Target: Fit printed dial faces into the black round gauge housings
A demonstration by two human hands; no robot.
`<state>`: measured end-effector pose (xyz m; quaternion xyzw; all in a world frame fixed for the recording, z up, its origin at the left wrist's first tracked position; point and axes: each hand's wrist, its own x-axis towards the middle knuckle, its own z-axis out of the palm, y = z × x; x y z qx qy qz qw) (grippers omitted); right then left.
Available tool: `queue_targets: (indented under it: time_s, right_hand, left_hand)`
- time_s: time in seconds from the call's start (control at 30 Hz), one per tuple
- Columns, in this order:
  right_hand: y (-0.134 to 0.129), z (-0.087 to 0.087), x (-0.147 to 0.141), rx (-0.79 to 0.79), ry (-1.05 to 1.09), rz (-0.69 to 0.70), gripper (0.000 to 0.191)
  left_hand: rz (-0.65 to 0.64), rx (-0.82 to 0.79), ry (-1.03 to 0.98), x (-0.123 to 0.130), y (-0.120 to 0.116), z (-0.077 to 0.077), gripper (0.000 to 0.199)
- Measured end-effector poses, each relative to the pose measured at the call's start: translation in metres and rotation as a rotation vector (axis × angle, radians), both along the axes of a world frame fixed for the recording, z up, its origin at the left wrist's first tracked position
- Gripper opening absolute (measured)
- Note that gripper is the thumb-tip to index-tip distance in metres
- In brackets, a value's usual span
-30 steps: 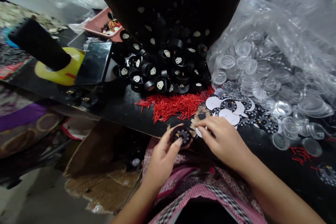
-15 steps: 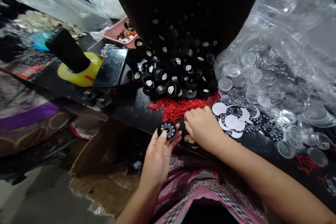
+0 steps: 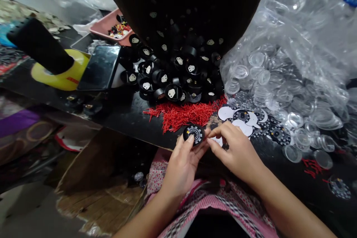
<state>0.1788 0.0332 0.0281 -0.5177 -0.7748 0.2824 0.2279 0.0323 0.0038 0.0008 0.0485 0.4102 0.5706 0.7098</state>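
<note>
My left hand is closed round a small black gauge, its thumb on the printed dial with white numerals and a yellow mark. Close at the gauge's right side, my right hand pinches with thumb and forefinger; whatever is between the fingertips is too small to make out. Just beyond both hands lies a heap of thin red pointers. Printed dial discs, some white side up, are spread beyond my right hand.
Black gauge housings pile up at the back, before a dark opening. Clear round lenses spill from a plastic bag on the right. At left stand a phone, a yellow tape roll and a pink tray. A cardboard box sits below.
My right hand has come from the red pointer heap to the gauge, fingers pinched. My left hand has brought the gauge rightward to meet it. The camera view has shifted slightly right.
</note>
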Motion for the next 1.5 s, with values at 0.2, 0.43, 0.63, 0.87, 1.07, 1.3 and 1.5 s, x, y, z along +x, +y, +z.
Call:
queue_targets:
  time_s: [0.2, 0.43, 0.63, 0.87, 1.07, 1.3, 1.5]
  right_hand:
    - [-0.002, 0.0, -0.002, -0.046, -0.073, 0.014, 0.006]
    - [-0.003, -0.008, -0.011, -0.078, -0.034, -0.169, 0.002]
    - [0.002, -0.007, 0.002, -0.097, 0.064, -0.213, 0.005]
    - [-0.011, -0.008, 0.033, -0.131, -0.162, 0.018, 0.011]
    - [-0.017, -0.018, 0.021, -0.017, -0.425, 0.151, 0.011]
    - [-0.013, -0.012, 0.017, 0.052, -0.08, 0.074, 0.012]
    - [-0.014, -0.007, 0.018, 0.087, 0.053, 0.001, 0.007]
  left_hand:
    - [-0.016, -0.046, 0.008, 0.003, 0.001, -0.001, 0.016]
    - [0.017, -0.004, 0.018, 0.013, -0.002, -0.005, 0.027]
    - [0.059, 0.074, 0.072, 0.012, 0.009, 0.001, 0.025]
    - [0.032, 0.104, 0.278, -0.011, 0.001, -0.005, 0.03]
    - [-0.059, 0.017, 0.287, -0.012, -0.011, -0.009, 0.02]
    - [-0.203, -0.135, 0.026, -0.006, -0.011, 0.001, 0.027]
    - [-0.176, -0.166, -0.109, 0.005, -0.002, 0.005, 0.019]
